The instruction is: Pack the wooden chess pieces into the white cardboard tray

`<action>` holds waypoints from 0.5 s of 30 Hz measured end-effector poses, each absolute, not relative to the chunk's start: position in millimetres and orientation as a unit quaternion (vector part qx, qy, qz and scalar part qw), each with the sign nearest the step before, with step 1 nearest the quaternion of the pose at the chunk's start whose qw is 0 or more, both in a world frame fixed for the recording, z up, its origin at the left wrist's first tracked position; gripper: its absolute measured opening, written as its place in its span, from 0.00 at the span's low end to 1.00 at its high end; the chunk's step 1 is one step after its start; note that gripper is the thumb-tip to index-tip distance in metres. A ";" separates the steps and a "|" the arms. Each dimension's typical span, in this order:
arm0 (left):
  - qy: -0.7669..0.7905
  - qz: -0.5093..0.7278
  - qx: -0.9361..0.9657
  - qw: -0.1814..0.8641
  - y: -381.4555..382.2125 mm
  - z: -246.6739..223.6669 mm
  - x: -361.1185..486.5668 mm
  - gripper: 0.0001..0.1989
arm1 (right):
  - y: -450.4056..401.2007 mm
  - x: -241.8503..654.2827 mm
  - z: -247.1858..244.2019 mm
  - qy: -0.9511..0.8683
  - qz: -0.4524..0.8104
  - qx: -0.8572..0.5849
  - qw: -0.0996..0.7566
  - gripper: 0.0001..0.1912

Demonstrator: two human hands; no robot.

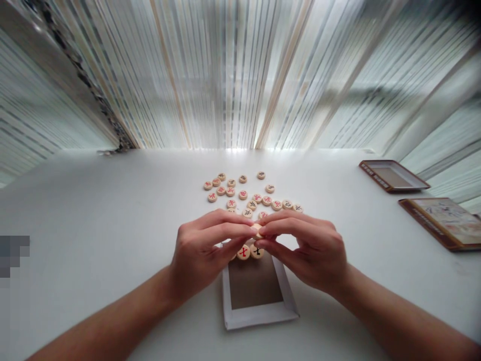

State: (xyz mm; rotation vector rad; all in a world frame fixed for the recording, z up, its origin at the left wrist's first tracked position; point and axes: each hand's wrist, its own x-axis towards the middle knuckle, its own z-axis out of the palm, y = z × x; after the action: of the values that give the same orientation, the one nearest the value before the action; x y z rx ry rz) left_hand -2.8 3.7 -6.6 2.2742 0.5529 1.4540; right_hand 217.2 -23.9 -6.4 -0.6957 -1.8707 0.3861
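Note:
Between the fingertips of my left hand [210, 235] and my right hand [308, 243] is a round wooden Chinese chess piece [257, 230], pinched from both sides. It is held above the far end of a white open box tray [263, 318] with a brown bottom. Inside that end lie a piece with a red character [243, 251] and one with a black character [257, 251]; another beside them is partly covered by my left fingers. Beyond my hands, several more pieces [242, 195] with red or black characters are scattered on the white table.
At the right stand a shallow brown-edged box part [394, 176] and, nearer, a flat box lid [447, 220] with a printed picture. The white table [112, 215] reaches back to a string curtain [210, 75].

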 end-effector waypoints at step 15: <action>0.229 0.510 0.784 0.269 1.1 -4.0 2.8 0.09 | -30.1 212.4 -8.8 -0.657 0.350 -0.365 0.560 0.04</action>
State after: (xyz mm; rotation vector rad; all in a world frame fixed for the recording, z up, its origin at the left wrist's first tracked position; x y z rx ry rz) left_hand 2.8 1.1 -4.0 2.1146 0.6168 1.3751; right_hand 212.4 -30.1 -8.8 -0.8601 -1.5474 0.8239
